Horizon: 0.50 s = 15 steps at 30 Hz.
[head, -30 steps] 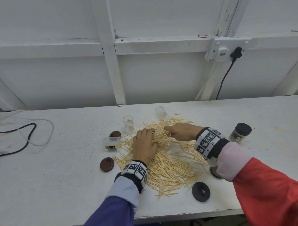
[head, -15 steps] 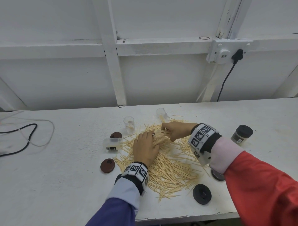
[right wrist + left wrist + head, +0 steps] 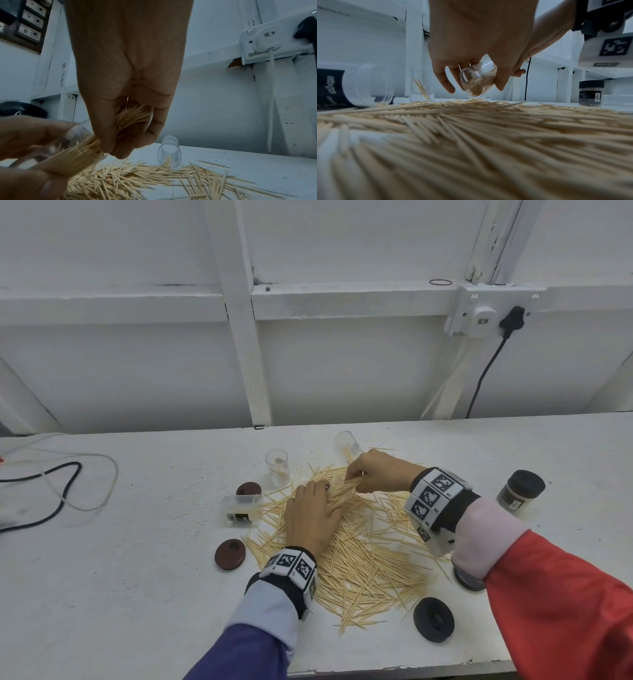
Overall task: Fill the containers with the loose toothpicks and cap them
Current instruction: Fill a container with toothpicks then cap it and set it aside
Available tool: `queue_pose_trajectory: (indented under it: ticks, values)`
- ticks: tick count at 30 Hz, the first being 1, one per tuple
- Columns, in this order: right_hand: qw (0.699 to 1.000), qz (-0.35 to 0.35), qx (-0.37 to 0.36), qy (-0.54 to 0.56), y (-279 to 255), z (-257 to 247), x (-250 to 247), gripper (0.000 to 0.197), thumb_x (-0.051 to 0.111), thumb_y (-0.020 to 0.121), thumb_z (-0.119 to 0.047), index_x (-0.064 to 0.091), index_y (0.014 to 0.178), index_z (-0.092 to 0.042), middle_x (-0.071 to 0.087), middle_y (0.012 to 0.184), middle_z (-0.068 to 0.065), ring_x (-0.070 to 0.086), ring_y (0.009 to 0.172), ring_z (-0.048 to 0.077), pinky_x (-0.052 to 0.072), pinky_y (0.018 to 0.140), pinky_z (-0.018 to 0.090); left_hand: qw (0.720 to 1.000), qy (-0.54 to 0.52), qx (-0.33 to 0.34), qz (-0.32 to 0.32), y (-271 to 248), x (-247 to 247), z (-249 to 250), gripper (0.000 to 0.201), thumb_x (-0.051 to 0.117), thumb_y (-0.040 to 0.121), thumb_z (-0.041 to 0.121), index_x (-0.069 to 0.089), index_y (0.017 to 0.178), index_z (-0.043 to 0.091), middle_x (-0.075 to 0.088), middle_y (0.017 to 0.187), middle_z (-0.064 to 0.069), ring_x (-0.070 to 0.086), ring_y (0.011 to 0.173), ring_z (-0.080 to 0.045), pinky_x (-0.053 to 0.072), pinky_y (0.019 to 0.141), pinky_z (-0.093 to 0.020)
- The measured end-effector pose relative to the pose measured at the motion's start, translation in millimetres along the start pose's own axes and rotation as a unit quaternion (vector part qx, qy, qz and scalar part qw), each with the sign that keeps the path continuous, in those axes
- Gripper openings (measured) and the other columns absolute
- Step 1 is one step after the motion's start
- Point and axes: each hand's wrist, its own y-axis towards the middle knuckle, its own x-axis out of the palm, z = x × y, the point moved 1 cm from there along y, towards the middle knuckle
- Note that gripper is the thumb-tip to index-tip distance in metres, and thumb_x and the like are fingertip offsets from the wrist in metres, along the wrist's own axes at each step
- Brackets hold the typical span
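At the centre of the head view, the left hand grasps a small clear container, tilted on its side above the pile of loose toothpicks spread over the white tabletop. The right hand, just right of it, pinches a bundle of toothpicks whose far ends sit inside that container's mouth. Another clear container stands upright above and left of the hands, one leans at the pile's top edge, and one lies on its side at the left. A capped jar stands at the right; a black lid lies at the lower right.
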Motion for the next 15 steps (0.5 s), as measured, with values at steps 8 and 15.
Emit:
queue_pose_trajectory:
  ticks: [8,15]
  values:
    - [0.997,-0.007,-0.003,0.078,2.3,0.9,-5.1,0.019,0.061,0.088,-0.001,0.064,0.106,-0.006,0.058,0.075,-0.009,0.056,0.059,0.005,0.043,0.050,0.012,1.000,-0.002,0.018,0.001,0.1,-2.3,1.1,0.050,0.052,0.092,0.044,0.043,0.135,0.020,0.051,0.128,0.004,0.045,0.115,-0.018,0.038,0.091,-0.032]
    - [0.978,-0.018,-0.001,0.206,4.7,9.7,-12.5,0.016,0.061,0.088,0.004,0.063,0.100,-0.006,0.070,0.091,0.017,0.068,0.074,0.025,0.056,0.060,0.026,1.000,-0.007,0.019,0.003,-0.6,-3.4,1.6,0.049,0.053,0.092,0.045,0.045,0.134,0.019,0.052,0.127,0.003,0.046,0.114,-0.018,0.038,0.091,-0.033]
